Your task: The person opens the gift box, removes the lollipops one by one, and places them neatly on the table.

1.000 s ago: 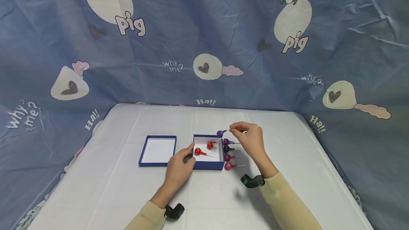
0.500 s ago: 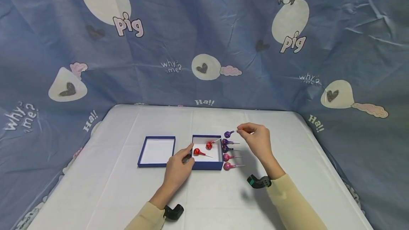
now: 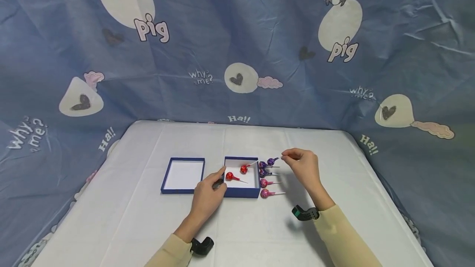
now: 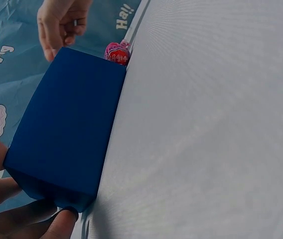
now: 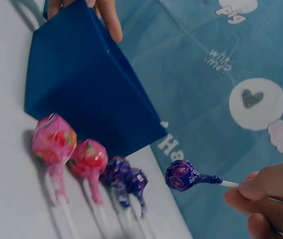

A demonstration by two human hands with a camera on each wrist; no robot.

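While the right hand (image 3: pixel 303 165) pinched the white stick of a purple foil-wrapped lollipop (image 3: pixel 272 161) just right of the open dark-blue cardboard box (image 3: pixel 241 192), the head view suggested a sorting step, the next move calling for a gentle lowering. That box held two red lollipops (image 3: pixel 236 173); the matching blue tray (image 3: pixel 182 175) left of it held nothing. From the left wrist, the left hand (image 4: pixel 17 219) gripped the box corner. From the right wrist, pink and purple lollipops (image 5: pixel 89 169) lay beside the box wall.
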